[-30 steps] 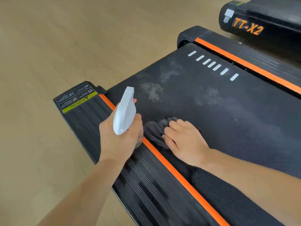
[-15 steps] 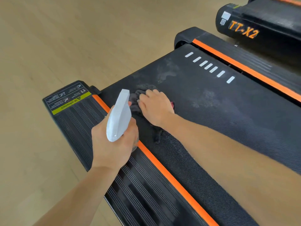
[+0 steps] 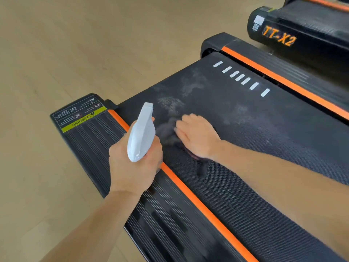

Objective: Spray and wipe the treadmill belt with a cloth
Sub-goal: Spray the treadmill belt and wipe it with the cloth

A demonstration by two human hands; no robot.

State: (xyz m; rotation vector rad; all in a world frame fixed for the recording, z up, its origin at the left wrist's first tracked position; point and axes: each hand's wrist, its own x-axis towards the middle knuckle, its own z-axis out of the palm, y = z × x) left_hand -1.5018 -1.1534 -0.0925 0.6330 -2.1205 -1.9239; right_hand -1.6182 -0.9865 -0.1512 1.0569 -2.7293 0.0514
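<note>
Spray bottle (image 3: 141, 136) is clamped in left hand (image 3: 132, 167) grip over side rail (image 3: 105, 148); cloth (image 3: 168, 132) is pressed flat under right hand (image 3: 198, 136) on belt (image 3: 264, 148). 2nd treadmill (image 3: 302, 31) is parked beyond.

Gym/fitness rm: two treadmills (image 3: 245, 167) (image 3: 306, 29), wood floor (image 3: 75, 44).

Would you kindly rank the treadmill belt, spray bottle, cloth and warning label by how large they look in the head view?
1. Treadmill belt, by far the largest.
2. Spray bottle, though nearness to the camera inflates it.
3. Warning label, similar; unsure against the bottle.
4. Cloth, mostly hidden under the right hand, so uncertain.
</note>
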